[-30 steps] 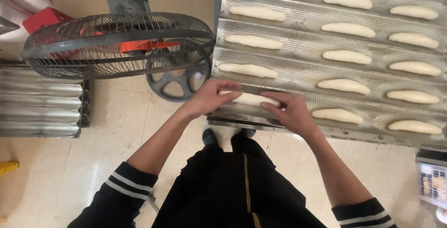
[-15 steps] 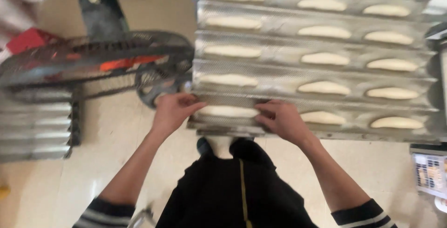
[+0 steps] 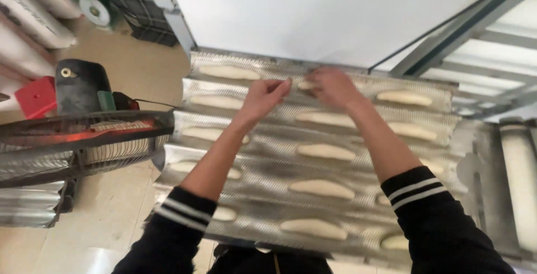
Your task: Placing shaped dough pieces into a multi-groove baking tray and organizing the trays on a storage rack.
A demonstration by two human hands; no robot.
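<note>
Left hand [image 3: 267, 96]: reached to the far row of the tray [image 3: 263, 167]; fingers curled, thumb and fingertips drawn close together; whether they pinch the dough cannot be told, since the frame is blurred there.
Right hand [image 3: 331, 86]: beside the left hand over the same far row, palm down, fingers bent over the dough piece [image 3: 306, 85]; whether it presses or only covers it cannot be told.
Dough piece: small pale end showing between the two hands, just under the right fingertips and just right of the left fingertips; most of it is hidden by the right hand.
Tray: perforated, corrugated metal, its channels running crosswise below both forearms.
Other loaves [image 3: 326, 151]: pale, elongated, lying in the channels nearer the body than the grip, and to its left and right in the far row.
Fan [image 3: 78, 142]: wire-caged, well to the left of the left arm, beside the tray's left edge.
Sleeves [image 3: 184, 209]: black with white stripes, at the near end of the tray.
</note>
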